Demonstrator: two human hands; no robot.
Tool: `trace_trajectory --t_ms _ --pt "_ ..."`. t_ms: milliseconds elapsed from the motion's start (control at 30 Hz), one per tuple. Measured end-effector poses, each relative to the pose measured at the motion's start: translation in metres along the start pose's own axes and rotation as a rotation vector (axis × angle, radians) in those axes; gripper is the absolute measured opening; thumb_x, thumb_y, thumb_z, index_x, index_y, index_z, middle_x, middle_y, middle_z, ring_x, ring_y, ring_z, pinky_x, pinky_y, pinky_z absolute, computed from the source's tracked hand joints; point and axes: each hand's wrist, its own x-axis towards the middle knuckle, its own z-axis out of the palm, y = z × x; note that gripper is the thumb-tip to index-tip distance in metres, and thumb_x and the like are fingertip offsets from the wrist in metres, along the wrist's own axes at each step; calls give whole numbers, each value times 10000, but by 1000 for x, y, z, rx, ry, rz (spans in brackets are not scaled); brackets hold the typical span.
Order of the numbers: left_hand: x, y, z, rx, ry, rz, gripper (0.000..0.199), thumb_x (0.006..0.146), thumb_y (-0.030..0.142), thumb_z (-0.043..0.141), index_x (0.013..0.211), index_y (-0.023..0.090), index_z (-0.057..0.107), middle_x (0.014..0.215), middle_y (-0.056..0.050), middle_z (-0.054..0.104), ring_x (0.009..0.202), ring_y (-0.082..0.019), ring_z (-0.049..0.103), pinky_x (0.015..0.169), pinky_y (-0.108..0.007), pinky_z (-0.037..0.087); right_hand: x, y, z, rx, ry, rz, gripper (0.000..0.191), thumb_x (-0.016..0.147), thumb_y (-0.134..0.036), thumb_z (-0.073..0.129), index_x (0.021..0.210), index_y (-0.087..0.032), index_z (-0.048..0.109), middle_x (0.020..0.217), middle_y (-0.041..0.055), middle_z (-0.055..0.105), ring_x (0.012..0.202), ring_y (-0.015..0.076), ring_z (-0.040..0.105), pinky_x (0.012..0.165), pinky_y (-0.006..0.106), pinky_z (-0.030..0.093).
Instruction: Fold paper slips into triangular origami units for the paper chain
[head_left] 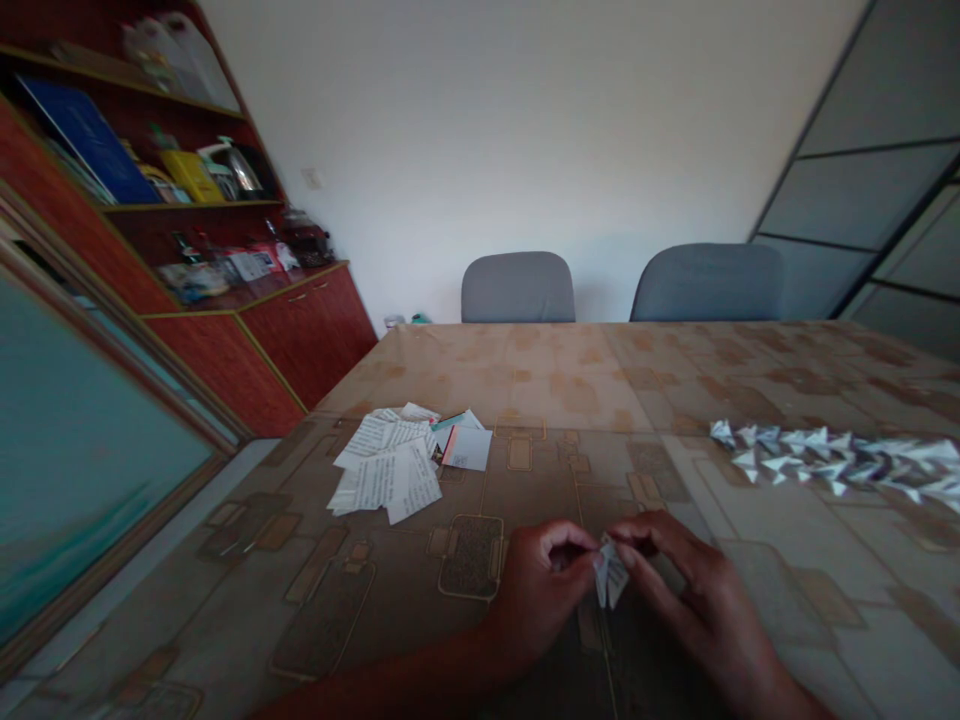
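Just above the near part of the table, a small folded piece of printed paper (611, 578) is pinched between both hands. My left hand (541, 590) grips its left edge with thumb and forefinger. On the opposite side, my right hand (686, 590) holds the paper's upper right edge in the same way. Two pointed flaps of the paper hang downward. A loose pile of printed paper pieces (390, 470) lies to the left, beyond my left hand. Several folded paper pieces (836, 462) stand in rows at the right.
A patterned cloth covers the table (480, 385). Two grey chairs, a left one (517, 287) and a right one (709, 283), stand at its far edge before a white wall. On the left is a red-brown cabinet (300, 330) with filled shelves.
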Motion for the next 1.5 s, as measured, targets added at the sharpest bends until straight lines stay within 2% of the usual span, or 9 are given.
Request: trace_trajectory --t_ms 100,200,367,500,733,900,1033,1233,1500 --pt "0 -1 1 10 1 11 124 755 234 638 728 123 684 668 -27 642 618 -145 580 585 -225 432 -1 -1 1 -9 5 -14 65 901 -235 568 874 -217 624 779 15 641 709 163 644 631 245 522" --pt "-1 -2 2 37 -1 21 114 754 220 631 700 127 668 639 -15 621 596 -133 563 564 -215 418 -1 -3 2 -12 12 -3 174 912 -230 533 754 -216 604 708 3 617 655 158 625 591 241 501" --pt "1 1 1 -64 31 11 105 761 225 633 718 131 653 655 -11 629 605 -127 575 582 -212 435 2 -7 1 54 38 100 118 922 -273 521 847 -225 599 751 -4 646 693 149 641 618 216 512" --pt "3 2 1 -125 75 36 94 742 227 667 731 134 656 675 -22 659 631 -138 610 603 -216 461 3 -8 5 5 -2 153 140 889 -280 539 765 -220 554 662 -15 614 586 144 609 545 218 498" --pt "0 -3 5 -39 96 103 149 708 112 651 846 139 699 808 -58 725 754 -174 668 697 -243 505 -3 2 14 -168 25 -12 90 869 -179 506 853 -214 586 767 30 657 680 177 655 603 267 524" --pt "1 -7 4 -3 93 77 238 700 101 638 923 134 714 852 -73 740 789 -191 682 726 -266 518 -6 6 15 -326 59 -152 129 905 -178 473 826 -223 565 708 24 633 634 198 628 564 298 504" --pt "1 -9 4 -16 88 70 251 698 74 605 919 131 710 867 -77 742 809 -195 689 745 -272 521 -6 5 16 -330 14 -134 126 911 -176 450 852 -215 554 742 37 632 667 202 634 590 311 513" --pt "0 -11 3 -10 64 88 391 699 51 603 1070 154 672 951 -70 746 864 -195 691 788 -280 523 -4 7 15 -350 -16 -122 157 932 -195 436 895 -208 588 776 49 665 680 208 644 609 316 523" --pt "-1 -7 4 18 44 44 314 734 86 587 1021 140 703 976 -87 751 896 -215 700 809 -303 533 -3 3 14 -391 -4 -143 204 944 -207 447 818 -215 607 707 34 659 628 179 625 588 270 483"
